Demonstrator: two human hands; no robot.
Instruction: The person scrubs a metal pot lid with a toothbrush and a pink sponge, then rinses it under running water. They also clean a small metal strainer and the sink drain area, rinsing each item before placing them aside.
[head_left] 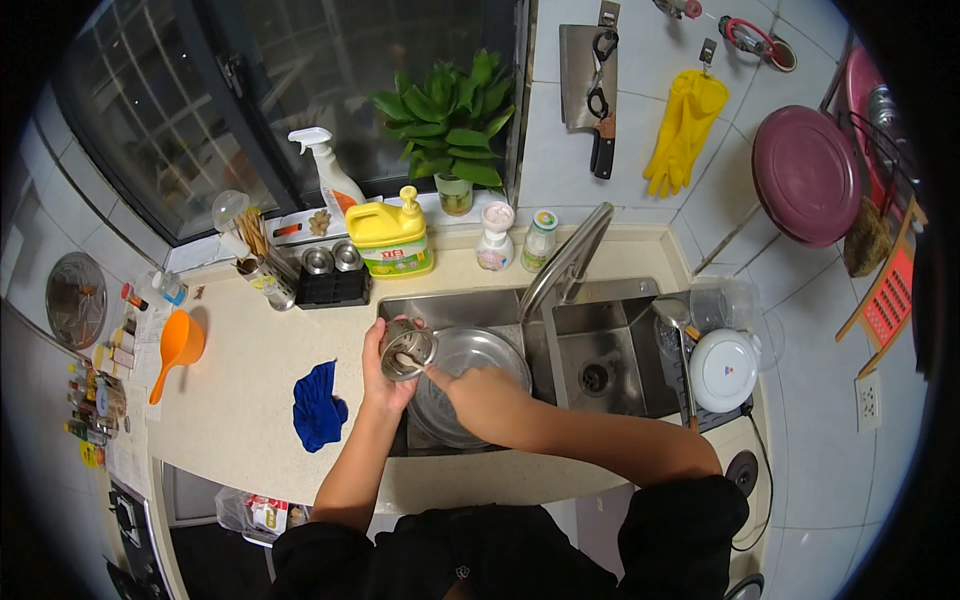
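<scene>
Above the left sink bowl, my left hand (386,372) is closed round a small steel cup (410,352), its mouth tilted toward me. My right hand (478,402) reaches across from the right and grips a thin, pale spoon-like tool (408,361) whose end is inside the cup. Its exact kind is hard to make out. Below both hands a large round metal basin (505,361) sits in the sink (455,303), partly hidden by my right hand and forearm.
A blue cloth (318,407) and an orange ladle (178,345) lie on the left counter. Behind the sink stand a yellow detergent jug (388,245), a black rack (333,288) and the faucet (570,262). White bowls (724,370) rest to the right.
</scene>
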